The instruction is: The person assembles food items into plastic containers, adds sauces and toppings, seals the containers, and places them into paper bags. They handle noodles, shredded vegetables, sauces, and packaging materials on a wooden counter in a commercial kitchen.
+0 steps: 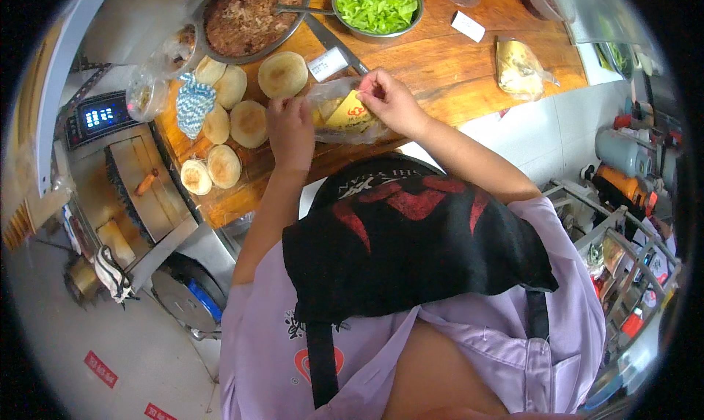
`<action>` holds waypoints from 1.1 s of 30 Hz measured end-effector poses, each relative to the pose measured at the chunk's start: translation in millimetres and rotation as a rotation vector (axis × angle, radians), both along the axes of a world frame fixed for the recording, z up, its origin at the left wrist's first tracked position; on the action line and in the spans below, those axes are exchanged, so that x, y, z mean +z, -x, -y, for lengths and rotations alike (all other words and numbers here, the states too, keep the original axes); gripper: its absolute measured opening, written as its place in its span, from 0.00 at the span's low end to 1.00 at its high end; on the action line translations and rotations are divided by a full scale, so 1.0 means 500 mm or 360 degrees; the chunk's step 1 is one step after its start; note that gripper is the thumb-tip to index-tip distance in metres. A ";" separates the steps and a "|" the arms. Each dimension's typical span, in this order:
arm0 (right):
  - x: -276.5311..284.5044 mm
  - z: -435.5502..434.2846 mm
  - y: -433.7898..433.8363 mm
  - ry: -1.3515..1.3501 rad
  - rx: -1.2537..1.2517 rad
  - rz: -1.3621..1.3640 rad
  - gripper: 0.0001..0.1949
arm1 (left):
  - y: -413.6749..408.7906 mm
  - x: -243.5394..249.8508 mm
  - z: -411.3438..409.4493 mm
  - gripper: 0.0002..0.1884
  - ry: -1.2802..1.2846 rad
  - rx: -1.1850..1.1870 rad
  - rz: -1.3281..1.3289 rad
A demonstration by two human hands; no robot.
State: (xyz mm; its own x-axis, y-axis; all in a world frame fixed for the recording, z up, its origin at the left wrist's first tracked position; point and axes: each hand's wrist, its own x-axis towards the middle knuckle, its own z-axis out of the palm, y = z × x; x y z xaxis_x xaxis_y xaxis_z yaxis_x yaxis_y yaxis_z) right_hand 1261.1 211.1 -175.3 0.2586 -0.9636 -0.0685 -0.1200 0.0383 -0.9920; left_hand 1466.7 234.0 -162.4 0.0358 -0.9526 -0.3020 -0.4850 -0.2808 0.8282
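Near the front edge of the wooden table, a clear plastic bag [366,133] lies around a yellow printed paper packet [347,109] with food inside. My right hand [390,98] pinches the upper edge of the bag beside the packet's corner. My left hand [291,131] is at the bag's left end, its fingertips bent down; whether they grip the plastic is hard to tell. Just above my left hand lies a round flatbread [282,75]. Another flatbread [249,124] lies to its left, with several more beyond. A printed paper slip [328,64] lies above the bag.
A large knife [335,40] lies behind the slip, between a metal bowl of chopped meat [253,16] and a metal bowl of cut lettuce [377,6]. At right are another slip [468,26] and a second bagged packet [517,68]. A griddle [146,183] stands left.
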 end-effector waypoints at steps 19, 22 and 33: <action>-0.011 -0.014 0.054 -0.0114 -0.0446 0.0017 0.05 | 0.021 0.013 0.029 0.22 -0.0090 -0.0296 -0.0491; 0.021 -0.011 0.038 -0.0102 -0.0347 0.0032 0.04 | 0.038 0.000 0.040 0.27 0.0913 -0.0760 0.0887; 0.069 -0.007 0.066 0.0200 -0.0104 -0.0097 0.06 | 0.110 0.027 0.097 0.11 0.0296 -0.0957 -0.0123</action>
